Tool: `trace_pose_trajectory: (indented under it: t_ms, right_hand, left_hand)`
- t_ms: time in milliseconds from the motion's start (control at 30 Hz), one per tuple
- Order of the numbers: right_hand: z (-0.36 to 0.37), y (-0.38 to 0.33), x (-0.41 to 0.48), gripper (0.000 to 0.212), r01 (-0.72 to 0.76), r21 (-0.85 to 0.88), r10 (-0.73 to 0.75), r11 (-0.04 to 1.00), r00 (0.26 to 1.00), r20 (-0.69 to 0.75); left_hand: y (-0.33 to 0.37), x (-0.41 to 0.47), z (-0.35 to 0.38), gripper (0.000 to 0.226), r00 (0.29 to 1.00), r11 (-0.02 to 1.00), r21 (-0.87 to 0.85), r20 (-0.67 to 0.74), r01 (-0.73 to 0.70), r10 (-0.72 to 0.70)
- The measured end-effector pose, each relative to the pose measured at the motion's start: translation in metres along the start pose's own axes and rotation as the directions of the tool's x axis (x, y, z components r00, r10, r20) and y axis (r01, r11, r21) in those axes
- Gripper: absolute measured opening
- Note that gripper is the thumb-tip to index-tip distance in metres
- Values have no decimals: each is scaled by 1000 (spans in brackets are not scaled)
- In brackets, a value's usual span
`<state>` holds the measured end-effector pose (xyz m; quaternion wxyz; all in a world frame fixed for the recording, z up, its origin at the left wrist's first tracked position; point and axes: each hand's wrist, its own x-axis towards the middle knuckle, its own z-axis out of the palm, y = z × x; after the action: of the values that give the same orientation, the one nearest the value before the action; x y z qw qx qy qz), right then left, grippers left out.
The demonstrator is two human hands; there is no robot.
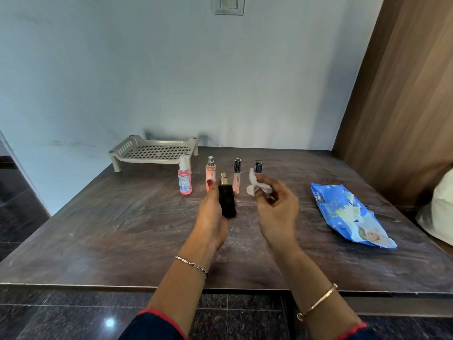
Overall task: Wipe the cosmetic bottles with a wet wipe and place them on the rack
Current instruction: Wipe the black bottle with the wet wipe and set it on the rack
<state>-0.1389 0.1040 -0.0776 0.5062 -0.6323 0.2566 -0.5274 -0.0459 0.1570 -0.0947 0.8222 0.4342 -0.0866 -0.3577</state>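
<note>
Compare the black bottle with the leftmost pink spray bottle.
The black bottle is opaque with a gold cap; the pink spray bottle is see-through with a white nozzle. The left hand grips the black bottle; the pink spray bottle stands untouched on the table. Both are upright.

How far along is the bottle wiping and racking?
Done: no bottle stands on the rack. In hand: the left hand grips the black bottle, the right hand pinches the wet wipe. Left: pink spray bottle, pink perfume, slim tube and dark-capped bottle wait on the table.
</note>
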Motion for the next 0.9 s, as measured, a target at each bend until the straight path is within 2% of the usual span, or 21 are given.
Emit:
trace_pose_trajectory:
  t_ms: [33, 67, 100, 167, 200, 300, 367, 467, 667, 800, 900]
  right_hand:
    - [1, 2, 3, 35, 211, -206, -201, 956, 977, 69]
    - [2, 6, 6, 34, 403, -345, -363, 848, 915, 175]
    - [4, 12, 7, 32, 544, -431, -460, 720, 839, 291]
    - [7, 23, 3, 30, 670, -522, -486, 529, 743, 461]
    - [8, 28, 0, 30, 688, -540, -466, 485, 726, 506]
    - [3, 34, -7, 28, 728, -520, -450, 445, 685, 573]
    - [-3, 33, -10, 29, 755, -498, -458, 426, 655, 601]
    - [-10, 30, -18, 30, 775, -484, -452, 406, 630, 631]
    - [-9, 27, 2, 33, 709, -545, -425, 448, 705, 568]
    - [-12, 30, 2, 30, 725, -535, -431, 435, 689, 583]
    - [-21, 36, -12, 28, 733, -521, -417, 438, 679, 605]
  left_hand:
    - [0, 1, -2, 41, 998, 997, -47, 21, 60, -59]
    - [1, 1, -2, 53, 994, 991, -89, 58, 101, -96]
    - [1, 0, -2, 64, 989, 984, -122, 92, 129, -118]
    - [4, -6, 1, 80, 974, 969, -163, 166, 183, -156]
    - [6, -8, 2, 86, 968, 966, -166, 193, 196, -163]
    - [10, -10, 1, 93, 956, 964, -127, 211, 235, -205]
    - [12, -5, -1, 84, 960, 951, -176, 167, 254, -225]
    - [13, -1, -2, 72, 955, 930, -241, 176, 279, -240]
    - [1, -7, -3, 69, 926, 938, -109, 229, 330, -300]
    - [-1, -2, -2, 67, 918, 921, -146, 232, 360, -322]
    - [-1, 4, 2, 50, 928, 919, -171, 179, 356, -326]
